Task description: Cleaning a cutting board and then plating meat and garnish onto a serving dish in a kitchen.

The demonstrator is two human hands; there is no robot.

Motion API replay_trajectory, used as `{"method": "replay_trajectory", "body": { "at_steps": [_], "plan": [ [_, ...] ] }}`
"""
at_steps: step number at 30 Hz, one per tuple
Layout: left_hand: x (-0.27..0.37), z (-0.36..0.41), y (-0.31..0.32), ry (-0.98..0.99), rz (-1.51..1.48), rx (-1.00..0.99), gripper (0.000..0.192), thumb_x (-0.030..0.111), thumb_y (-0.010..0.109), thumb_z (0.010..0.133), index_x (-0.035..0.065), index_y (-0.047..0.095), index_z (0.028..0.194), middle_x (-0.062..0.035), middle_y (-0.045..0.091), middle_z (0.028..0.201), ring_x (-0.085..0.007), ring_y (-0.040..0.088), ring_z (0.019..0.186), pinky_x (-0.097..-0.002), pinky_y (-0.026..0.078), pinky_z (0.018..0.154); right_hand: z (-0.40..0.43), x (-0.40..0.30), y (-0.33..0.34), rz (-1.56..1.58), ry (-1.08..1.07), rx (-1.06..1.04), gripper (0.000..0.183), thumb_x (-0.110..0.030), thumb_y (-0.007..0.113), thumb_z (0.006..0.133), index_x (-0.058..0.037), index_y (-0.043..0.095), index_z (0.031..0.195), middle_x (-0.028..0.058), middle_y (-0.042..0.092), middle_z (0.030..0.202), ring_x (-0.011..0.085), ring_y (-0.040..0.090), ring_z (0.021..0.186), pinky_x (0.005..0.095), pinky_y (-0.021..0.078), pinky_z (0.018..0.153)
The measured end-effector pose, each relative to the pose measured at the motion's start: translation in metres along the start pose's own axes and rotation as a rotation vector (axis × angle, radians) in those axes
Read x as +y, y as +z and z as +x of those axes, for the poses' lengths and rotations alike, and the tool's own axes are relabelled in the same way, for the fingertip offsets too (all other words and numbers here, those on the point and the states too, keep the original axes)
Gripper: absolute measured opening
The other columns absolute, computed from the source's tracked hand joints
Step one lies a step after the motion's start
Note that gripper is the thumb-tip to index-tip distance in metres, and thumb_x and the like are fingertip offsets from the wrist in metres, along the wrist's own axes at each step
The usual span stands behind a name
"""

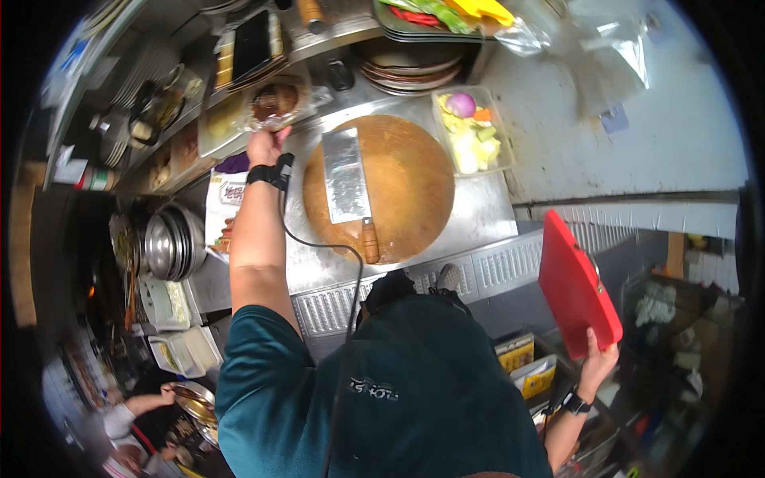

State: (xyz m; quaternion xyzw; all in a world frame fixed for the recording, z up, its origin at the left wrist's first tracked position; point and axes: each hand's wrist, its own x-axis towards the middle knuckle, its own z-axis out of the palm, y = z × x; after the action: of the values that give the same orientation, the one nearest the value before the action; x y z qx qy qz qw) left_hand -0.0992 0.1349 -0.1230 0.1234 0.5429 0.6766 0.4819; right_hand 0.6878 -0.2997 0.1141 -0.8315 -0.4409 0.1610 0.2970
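With the fingers of my right hand (599, 357) I hold a red plastic cutting board (574, 287) by its lower end, away from the counter on the right. A metal handle shows on the board's edge. At the upper left my left hand (267, 145) is at the near rim of a bowl covered in plastic film (275, 103), with dark contents; whether its fingers grip the rim is not clear. A round wooden chopping block (412, 179) lies on the steel counter before me. On it rests a cleaver (348, 179) with a wooden handle.
A clear container of cut vegetables and an onion (476, 146) stands right of the block. Stacked plates (412, 69) sit behind, under a shelf. Steel bowls (173, 242) are stacked at the left. A co-worker's arm (140, 404) holds a metal pan at the lower left.
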Motion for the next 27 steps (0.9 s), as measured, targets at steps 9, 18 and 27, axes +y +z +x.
{"method": "replay_trajectory", "body": {
  "at_steps": [9,18,27],
  "plan": [
    [0.07,0.118,-0.074,0.049,0.052,-0.077,0.028,0.005,0.051,0.109,0.0006,0.065,0.133,-0.0153,0.071,0.122,-0.0312,0.075,0.105,-0.0465,0.069,0.09,0.023,-0.058,0.074,0.477,0.001,0.103,0.027,0.002,0.083,0.092,0.0042,0.076,0.118,0.0071,0.078,0.113,0.0121,0.071,0.102,0.0286,0.0557,0.095],
    [-0.059,-0.216,0.166,0.896,1.203,-0.308,0.031,0.016,0.073,0.097,0.0004,0.073,0.124,-0.016,0.074,0.098,-0.0349,0.068,0.099,-0.0466,0.053,0.093,0.03,-0.104,0.114,0.452,-0.145,0.197,0.028,0.006,0.083,0.092,0.0039,0.076,0.118,0.0064,0.078,0.111,0.0119,0.07,0.099,0.0294,0.0559,0.093],
    [-0.227,-0.218,0.247,1.171,1.948,-0.97,0.03,0.016,0.053,0.099,0.0152,0.082,0.091,-0.0084,0.08,0.093,-0.026,0.074,0.097,-0.0546,0.034,0.121,0.047,-0.121,0.168,0.679,-0.173,0.295,0.027,0.004,0.085,0.091,0.0035,0.075,0.116,0.0059,0.077,0.109,0.0111,0.069,0.095,0.0283,0.0562,0.091]
  ]
}}
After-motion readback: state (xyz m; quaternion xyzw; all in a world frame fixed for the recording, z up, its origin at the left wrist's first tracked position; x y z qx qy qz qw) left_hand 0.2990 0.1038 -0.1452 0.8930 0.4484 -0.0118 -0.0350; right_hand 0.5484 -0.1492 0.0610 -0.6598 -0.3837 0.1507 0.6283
